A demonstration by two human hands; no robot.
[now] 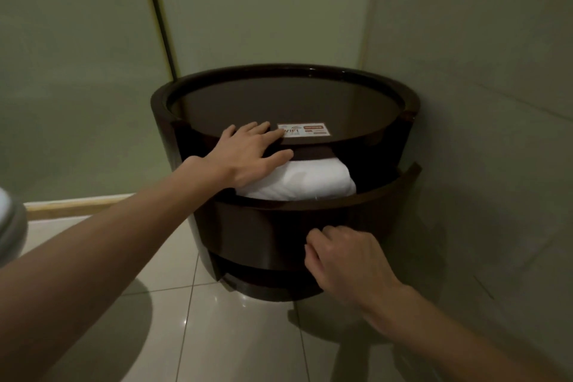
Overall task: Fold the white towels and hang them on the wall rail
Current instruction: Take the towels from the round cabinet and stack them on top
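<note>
A folded white towel [305, 180] lies in the pulled-out drawer [279, 223] of a round dark wooden side table [279, 99]. My left hand [248, 155] rests flat with straight fingers on the table's front edge, its palm over the towel's left end. My right hand [344, 257] is below, in front of the drawer's curved face, fingers curled inward. Whether they hook the drawer's lower edge is not visible. No wall rail is in view.
The table stands in a corner between a pale wall [480, 102] on the right and a door or panel [263, 9] behind. A WiFi sticker [304, 130] is on the tabletop. Glossy floor tiles [155, 319] lie below, and a grey-white object [11, 220] shows at the left edge.
</note>
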